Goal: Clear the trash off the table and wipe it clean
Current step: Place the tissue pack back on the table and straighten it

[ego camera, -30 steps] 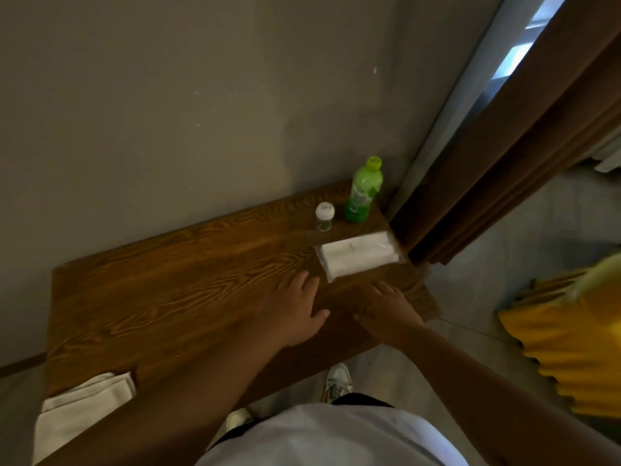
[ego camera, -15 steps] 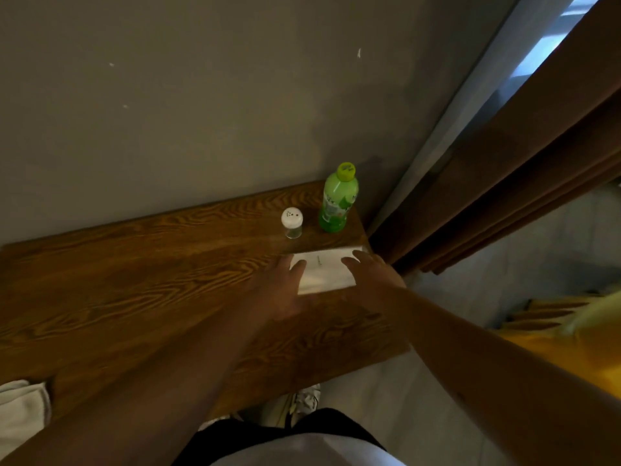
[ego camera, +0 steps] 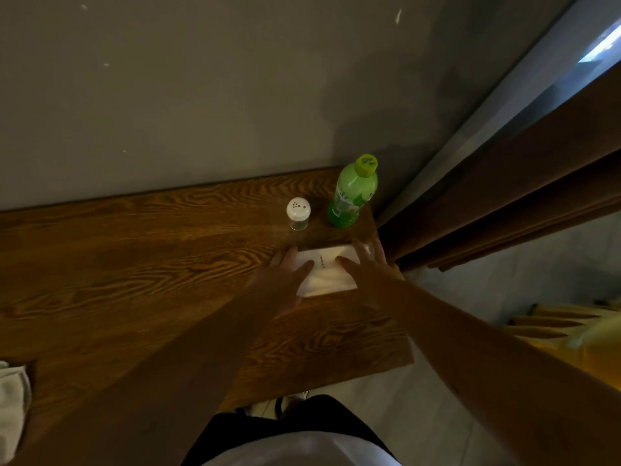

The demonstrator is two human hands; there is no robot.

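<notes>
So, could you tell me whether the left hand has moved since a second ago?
Yes. The left hand has gone forward across the table, towards the wall, and its fingers now lie on the white tissue pack, which it lay short of before.

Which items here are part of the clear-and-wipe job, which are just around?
Job: left hand and right hand, both laid on the white tissue pack; green bottle; small shaker; white cloth; wooden table.
Around: brown curtain; yellow object.
</notes>
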